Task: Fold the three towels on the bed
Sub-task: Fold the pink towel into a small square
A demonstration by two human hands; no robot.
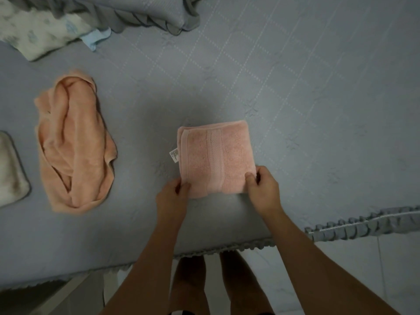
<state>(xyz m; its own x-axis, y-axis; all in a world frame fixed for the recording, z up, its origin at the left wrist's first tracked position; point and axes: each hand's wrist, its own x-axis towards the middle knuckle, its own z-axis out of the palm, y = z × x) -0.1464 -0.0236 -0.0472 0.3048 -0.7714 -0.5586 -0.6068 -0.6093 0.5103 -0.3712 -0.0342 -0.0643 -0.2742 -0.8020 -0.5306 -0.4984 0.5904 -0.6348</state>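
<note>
At the left edge of the bed I am seeing a pale folded towel, half cut off by the picture, lying flat and apart from the rest. Just beside it the peach towel is lying in a loose crumpled heap, not yet folded by the look of it. Behind it, toward the far left corner, a patterned cloth and a ruffled pillow are sitting well clear of the work.

Near the front edge of the bed the pink towel is lying as a neat square, its label sticking out on the left side. My left hand is pinching its near left corner, and my right hand is pinching the near right corner, thumbs on top. I am judging this grip as squaring or carrying the finished fold. Nothing is standing in the way; the bed around the square is bare.
</note>
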